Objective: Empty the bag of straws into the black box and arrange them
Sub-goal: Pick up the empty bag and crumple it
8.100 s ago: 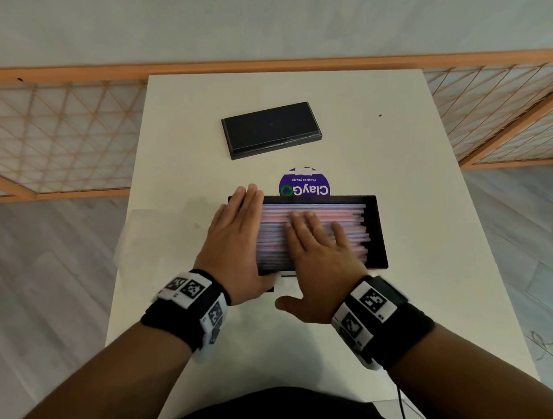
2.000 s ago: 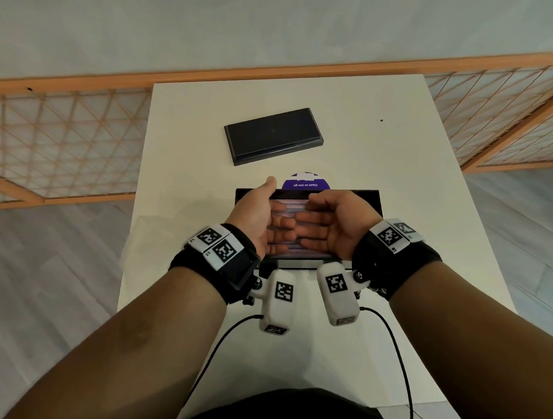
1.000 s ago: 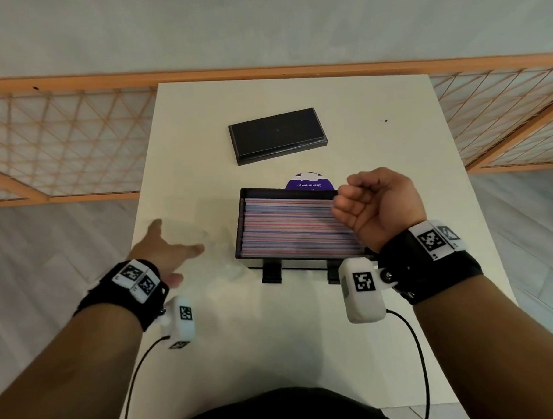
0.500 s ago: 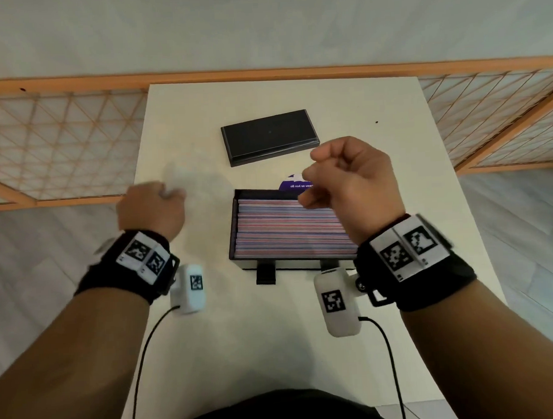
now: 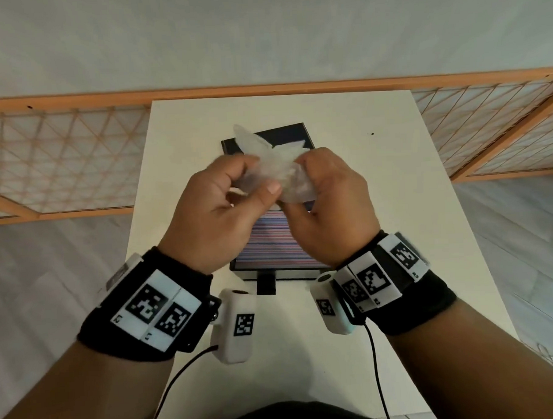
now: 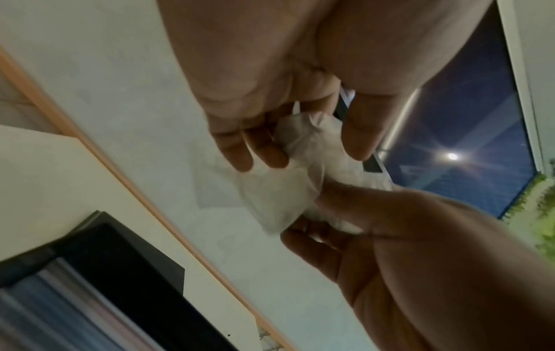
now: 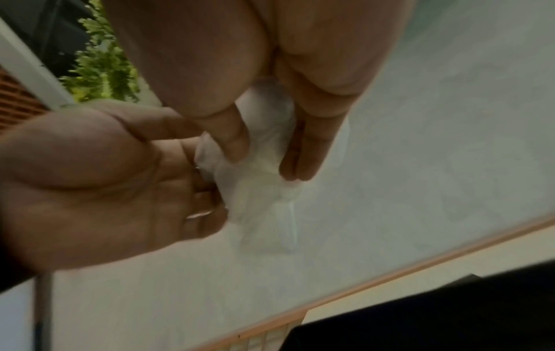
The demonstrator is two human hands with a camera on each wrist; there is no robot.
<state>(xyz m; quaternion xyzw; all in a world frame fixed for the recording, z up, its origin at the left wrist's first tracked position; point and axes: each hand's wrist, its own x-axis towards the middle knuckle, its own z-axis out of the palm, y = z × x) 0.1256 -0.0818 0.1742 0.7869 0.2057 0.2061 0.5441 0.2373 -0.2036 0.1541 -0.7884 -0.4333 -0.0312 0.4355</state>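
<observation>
Over the middle of the table I hold up the empty clear plastic bag (image 5: 273,165), crumpled into a wad. My left hand (image 5: 251,180) pinches its left side between thumb and curled fingers. My right hand (image 5: 299,189) grips its right side. In the left wrist view the bag (image 6: 288,180) sits between the left fingers (image 6: 264,152) and the right hand (image 6: 390,249). The right wrist view shows the bag (image 7: 264,190) squeezed the same way. Below my hands stands the black box (image 5: 262,271), filled with pink, blue and white straws (image 5: 270,244) lying in flat rows.
The box's black lid (image 5: 294,135) lies behind it, partly hidden by the bag. The white table (image 5: 395,204) has bare surface on both sides of the box. An orange lattice fence (image 5: 60,155) runs along the far edge and both sides.
My left hand took the bag from the table's left side and lifted it over the box. My right hand rose to meet it, and both now crumple the bag.
</observation>
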